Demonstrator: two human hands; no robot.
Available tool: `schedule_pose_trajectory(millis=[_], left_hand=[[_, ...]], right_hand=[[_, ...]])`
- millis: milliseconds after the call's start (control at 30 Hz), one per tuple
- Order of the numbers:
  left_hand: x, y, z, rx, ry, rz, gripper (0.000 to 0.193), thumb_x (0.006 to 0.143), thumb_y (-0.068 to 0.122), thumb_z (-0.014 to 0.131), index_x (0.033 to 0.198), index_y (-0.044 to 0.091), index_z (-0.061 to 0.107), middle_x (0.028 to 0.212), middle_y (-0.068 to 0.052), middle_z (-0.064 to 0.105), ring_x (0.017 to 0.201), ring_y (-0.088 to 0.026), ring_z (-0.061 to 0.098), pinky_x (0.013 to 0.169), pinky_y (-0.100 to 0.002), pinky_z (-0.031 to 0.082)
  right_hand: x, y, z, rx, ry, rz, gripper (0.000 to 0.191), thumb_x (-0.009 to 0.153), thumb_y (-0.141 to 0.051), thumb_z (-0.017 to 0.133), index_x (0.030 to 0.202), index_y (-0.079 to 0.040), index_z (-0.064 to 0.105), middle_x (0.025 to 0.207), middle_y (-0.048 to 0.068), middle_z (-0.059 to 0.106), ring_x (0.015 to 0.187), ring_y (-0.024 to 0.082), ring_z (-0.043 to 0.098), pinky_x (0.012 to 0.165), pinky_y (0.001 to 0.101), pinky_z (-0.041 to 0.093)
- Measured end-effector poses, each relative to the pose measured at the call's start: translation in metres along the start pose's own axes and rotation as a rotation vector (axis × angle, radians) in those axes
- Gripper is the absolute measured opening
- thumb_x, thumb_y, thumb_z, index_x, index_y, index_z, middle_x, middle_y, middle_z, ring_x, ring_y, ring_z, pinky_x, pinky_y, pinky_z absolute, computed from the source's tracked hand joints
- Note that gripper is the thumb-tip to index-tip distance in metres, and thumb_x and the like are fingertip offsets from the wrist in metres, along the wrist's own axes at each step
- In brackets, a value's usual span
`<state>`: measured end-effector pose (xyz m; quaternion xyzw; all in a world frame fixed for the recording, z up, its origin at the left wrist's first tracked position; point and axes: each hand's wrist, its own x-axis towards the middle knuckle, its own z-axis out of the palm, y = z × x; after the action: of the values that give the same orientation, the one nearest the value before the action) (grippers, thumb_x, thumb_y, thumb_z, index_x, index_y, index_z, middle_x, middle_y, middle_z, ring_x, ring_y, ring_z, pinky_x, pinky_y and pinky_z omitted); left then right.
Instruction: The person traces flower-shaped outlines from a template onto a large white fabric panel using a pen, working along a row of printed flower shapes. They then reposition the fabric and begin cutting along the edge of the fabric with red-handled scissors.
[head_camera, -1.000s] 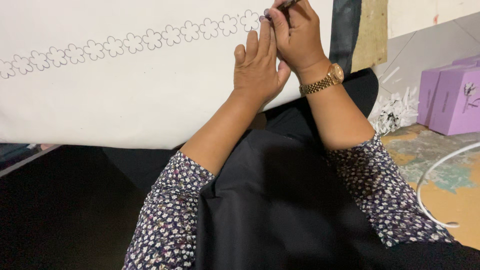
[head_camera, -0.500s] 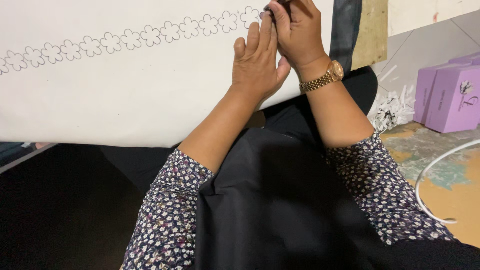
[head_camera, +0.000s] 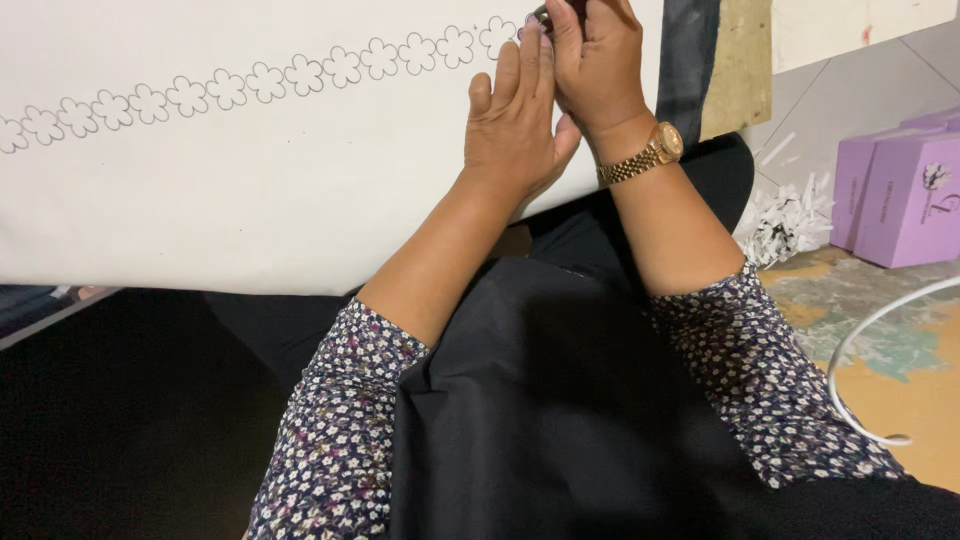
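1. A large white sheet (head_camera: 300, 200) lies spread over the tabletop and takes up the far left of the view; its near edge overhangs the person's dark lap.
2. A chain of outlined flowers (head_camera: 250, 85) runs across the sheet. Its long axis goes left to right, rising slightly toward the far right, where it ends just by the hands.
3. The left hand (head_camera: 515, 130) lies flat on the sheet, fingers together and pointing far, released and gripping nothing. It presses the sheet just near the last flower.
4. The right hand (head_camera: 598, 60) sits just right of and beyond the left one, touching it. Its fingers are clenched around a thin dark tool (head_camera: 541, 14), probably a pen, whose tip meets the sheet at the right end of the chain.
5. So the right hand is the nearer one to the end of the row; the unmarked part of the sheet lies to its right, up to a dark strip (head_camera: 690, 50).
6. A gold wristwatch (head_camera: 650, 152) is on the right wrist. Purple boxes (head_camera: 900, 195) stand on the floor far right, well apart.
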<state>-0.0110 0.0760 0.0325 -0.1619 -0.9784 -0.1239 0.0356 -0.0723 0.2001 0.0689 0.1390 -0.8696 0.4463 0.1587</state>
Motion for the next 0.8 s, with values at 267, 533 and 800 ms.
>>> schedule_pose_trajectory(millis=[267,533,800], left_hand=[[-0.001,-0.001,0.002,-0.008,0.061,0.006,0.087,0.093,0.051,0.055,0.161,-0.002,0.04,0.17,-0.015,0.025,0.152,-0.028,0.022,0.12,-0.048,-0.002],[0.007,-0.004,-0.016,-0.109,-0.052,-0.007,0.093,0.083,0.054,0.06,0.155,-0.003,0.042,0.163,-0.015,0.032,0.145,-0.03,0.026,0.11,-0.047,0.019],[0.013,-0.008,-0.031,-0.125,0.016,0.039,0.086,0.079,0.05,0.067,0.145,-0.003,0.051,0.154,-0.016,0.044,0.14,-0.034,0.036,0.107,-0.05,0.025]], right_hand=[[-0.003,0.002,-0.002,0.005,0.001,0.032,0.015,0.111,-0.013,0.065,0.108,0.001,0.067,0.099,0.015,0.07,0.086,0.031,0.07,0.076,0.0381,0.057],[-0.007,0.006,-0.002,0.01,0.014,0.008,0.016,0.111,-0.012,0.064,0.105,0.003,0.066,0.099,0.016,0.07,0.086,0.034,0.07,0.077,0.0395,0.056],[-0.011,0.005,-0.005,0.002,0.039,0.031,0.016,0.11,-0.012,0.064,0.105,0.002,0.066,0.098,0.017,0.07,0.086,0.034,0.071,0.077,0.0393,0.057]])
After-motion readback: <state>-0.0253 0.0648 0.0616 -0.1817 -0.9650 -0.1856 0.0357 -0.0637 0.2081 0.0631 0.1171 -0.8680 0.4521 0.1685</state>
